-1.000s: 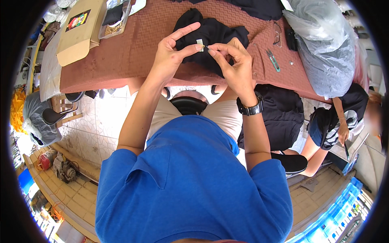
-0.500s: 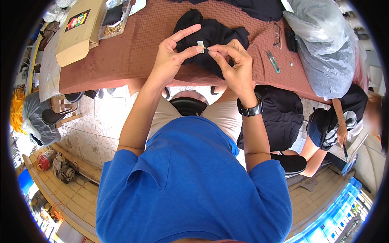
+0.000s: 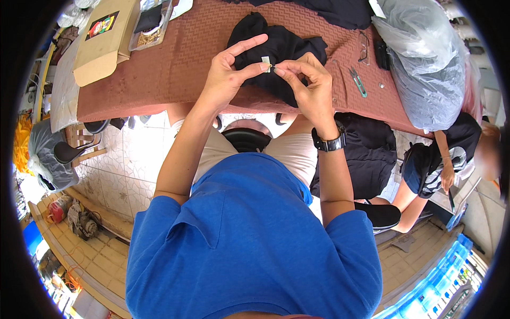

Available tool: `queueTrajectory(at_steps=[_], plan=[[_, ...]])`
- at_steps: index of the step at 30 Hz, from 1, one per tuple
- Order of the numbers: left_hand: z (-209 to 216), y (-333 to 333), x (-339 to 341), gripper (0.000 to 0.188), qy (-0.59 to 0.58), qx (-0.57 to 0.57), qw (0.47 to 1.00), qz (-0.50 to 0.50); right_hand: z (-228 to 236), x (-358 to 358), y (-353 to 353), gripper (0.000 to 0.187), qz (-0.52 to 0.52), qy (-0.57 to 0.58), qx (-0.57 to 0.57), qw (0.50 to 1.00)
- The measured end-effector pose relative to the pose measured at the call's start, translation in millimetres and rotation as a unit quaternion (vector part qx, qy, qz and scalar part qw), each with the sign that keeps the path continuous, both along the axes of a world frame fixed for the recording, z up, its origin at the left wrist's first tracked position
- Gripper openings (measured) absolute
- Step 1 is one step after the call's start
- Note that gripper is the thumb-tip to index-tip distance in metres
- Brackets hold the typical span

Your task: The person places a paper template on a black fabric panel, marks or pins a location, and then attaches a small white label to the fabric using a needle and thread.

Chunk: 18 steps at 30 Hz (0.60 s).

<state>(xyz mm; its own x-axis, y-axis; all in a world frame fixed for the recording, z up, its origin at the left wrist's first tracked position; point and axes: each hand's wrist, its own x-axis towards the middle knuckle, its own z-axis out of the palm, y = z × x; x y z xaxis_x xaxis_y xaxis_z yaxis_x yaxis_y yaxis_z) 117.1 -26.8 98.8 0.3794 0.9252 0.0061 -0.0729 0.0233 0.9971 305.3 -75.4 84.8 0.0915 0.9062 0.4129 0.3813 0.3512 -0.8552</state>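
My blue shirt (image 3: 249, 250) fills the lower view, soft knit with a folded collar flap, and my bare forearms rise from it toward the surface (image 3: 180, 64). A dark watch (image 3: 330, 142) with a chunky strap sits on my right wrist.

Both my hands meet above the near edge of the surface. My left hand (image 3: 226, 80) pinches a small pale tag (image 3: 265, 60) between thumb and middle finger, the index finger sticking up and out. My right hand (image 3: 308, 85) is closed in a fine pinch right at the tag's edge, fingertips touching something too small to make out, maybe a pin or thread. I judge I am in the middle of fixing or threading this tag, a fiddly step; the next move calls for steady fingertips and a firm hold so the little piece does not slip.

Just behind the tag lies a crumpled black garment (image 3: 276, 48), matte and limp, on the reddish-brown woven cloth with a zigzag pattern that covers the surface. To the right lie small green-handled snips (image 3: 358, 82), glasses (image 3: 364, 48), and a big bulging clear plastic bag (image 3: 425, 58), glossy and wrinkled. Far left sits a flat cardboard box (image 3: 101, 45) and a clear tray (image 3: 151, 24) of small items.
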Motion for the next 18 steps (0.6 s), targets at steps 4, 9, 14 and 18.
queueTrajectory(at_steps=[4, 9, 14, 18], plan=[[1, -1, -1, 0.051, 0.005, -0.019, 1.0, 0.006, -1, -1, 1, 0.013, 0.005, 0.017, -0.012, 1.0], [1, 0, -2, 0.051, -0.038, -0.037, 0.999, 0.006, -1, 0, 1, 0.015, 0.013, -0.002, -0.011, 1.0], [0, 1, -4, 0.051, -0.038, -0.031, 0.999, 0.013, 6, 3, -3, 0.017, 0.009, -0.017, -0.012, 1.0], [4, -1, -3, 0.05, -0.028, -0.032, 0.999, 0.016, 12, -2, -5, 0.018, 0.011, -0.02, -0.008, 1.0]])
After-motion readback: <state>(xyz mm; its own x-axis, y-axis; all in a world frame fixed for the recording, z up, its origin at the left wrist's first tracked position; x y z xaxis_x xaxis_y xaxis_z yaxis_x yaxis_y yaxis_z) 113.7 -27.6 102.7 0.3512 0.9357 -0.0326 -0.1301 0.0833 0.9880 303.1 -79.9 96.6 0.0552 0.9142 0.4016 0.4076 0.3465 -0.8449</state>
